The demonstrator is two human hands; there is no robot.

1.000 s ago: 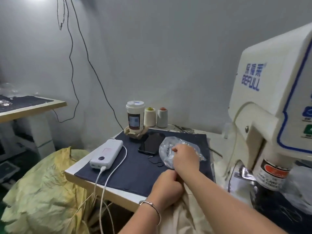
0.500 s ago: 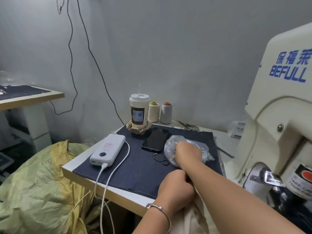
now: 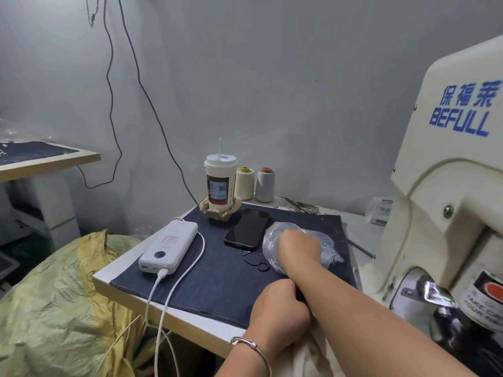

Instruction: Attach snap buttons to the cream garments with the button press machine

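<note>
Cream fabric of the garment [image 3: 307,360] is bunching at the bottom centre of the frame, hanging off the near edge of the worktop [image 3: 114,281]; only a crumpled fold is showing, so its long axis and which way it points cannot be told. The left hand [image 3: 280,311] is sitting as a curled fist right above that fold, at the worktop's edge, with a silver bracelet [image 3: 247,344] on its wrist; whether its grip is actually closed on the cloth is hidden by the right forearm. The right hand [image 3: 298,247] is reaching toward the frame's centre and is buried in a clear plastic bag [image 3: 324,246] lying on the dark blue cloth [image 3: 217,281] that is covering the worktop; its fingers are out of sight inside the bag, so the grip there cannot be judged.

Filling the right side of the frame, the cream button press machine [image 3: 446,186] is showing blue BEFULL lettering. Left of the bag, a black phone [image 3: 247,229] is lying flat, with a small black key fob [image 3: 251,259] just in front of it. Further left, a white power bank [image 3: 168,247] is lying with a white cable [image 3: 174,292] plugged in and trailing off the near edge. At the back are standing a lidded drink cup [image 3: 220,183] and two thread spools [image 3: 254,183]. A yellow-green sack [image 3: 54,308] is slumping at lower left.
</note>
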